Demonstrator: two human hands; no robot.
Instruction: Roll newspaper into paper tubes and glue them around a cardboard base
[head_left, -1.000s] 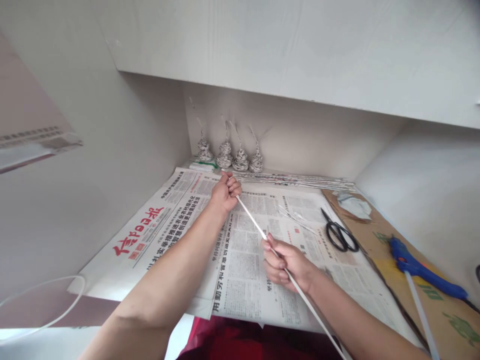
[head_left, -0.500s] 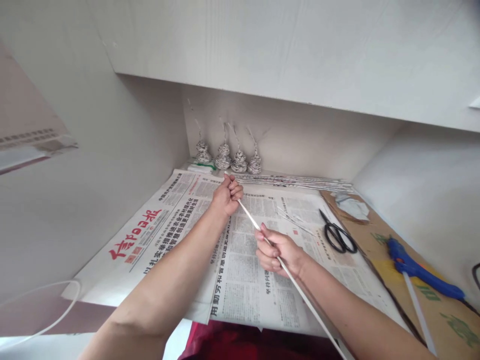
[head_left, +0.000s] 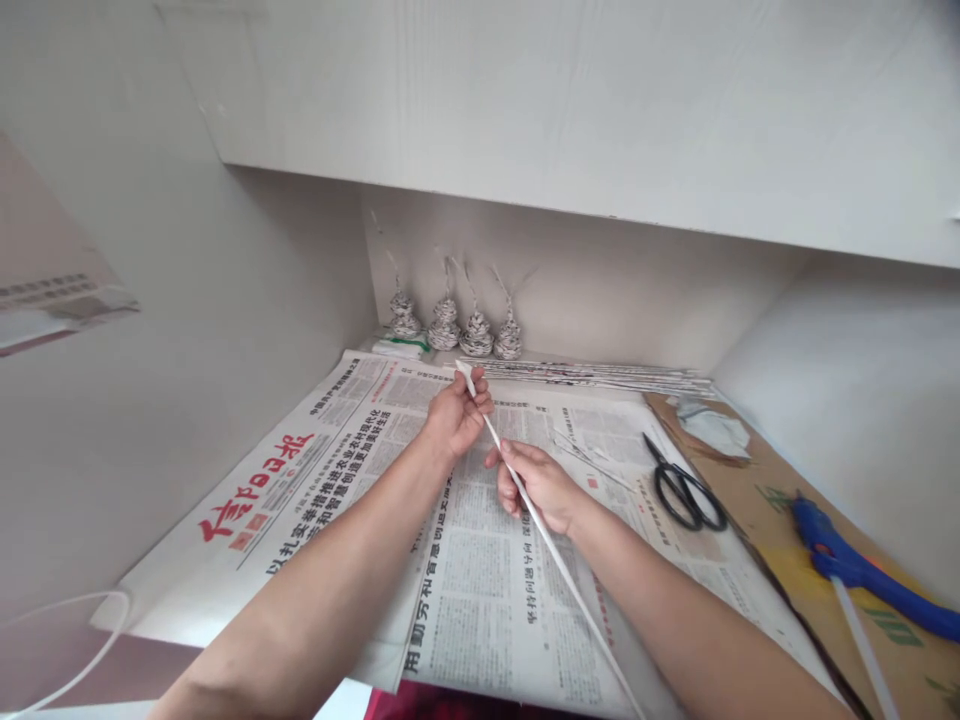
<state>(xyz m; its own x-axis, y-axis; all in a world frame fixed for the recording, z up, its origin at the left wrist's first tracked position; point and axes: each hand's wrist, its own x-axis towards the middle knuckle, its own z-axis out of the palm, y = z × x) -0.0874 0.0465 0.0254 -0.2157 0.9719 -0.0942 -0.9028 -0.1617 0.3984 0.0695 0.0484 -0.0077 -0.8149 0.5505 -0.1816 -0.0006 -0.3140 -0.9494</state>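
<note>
A long, thin rolled paper stick point(head_left: 556, 553) runs diagonally from the middle of the table down to the bottom edge of the view. My left hand point(head_left: 456, 412) closes around its upper end, and a wider, flattened white tip pokes out above the fingers. Lower down, my right hand point(head_left: 541, 485) has its thumb and fingers closed on the same stick. Under both hands lie newspaper sheets point(head_left: 465, 590) with Chinese print. Several thin white strips point(head_left: 592, 455) rest on the paper beyond my right hand.
Black-handled scissors point(head_left: 663, 464) lie right of my hands. A blue glue gun point(head_left: 847, 560) with a white glue stick sits on cardboard point(head_left: 772, 500), near a crumpled white piece point(head_left: 712, 425). At the back are several woven paper gourds point(head_left: 445, 325) and a bundle of paper sticks point(head_left: 600, 373).
My right hand has slid up the stick, closer to my left. The left hand has turned and loosened slightly, showing the flared tip. The view has shifted a little.
</note>
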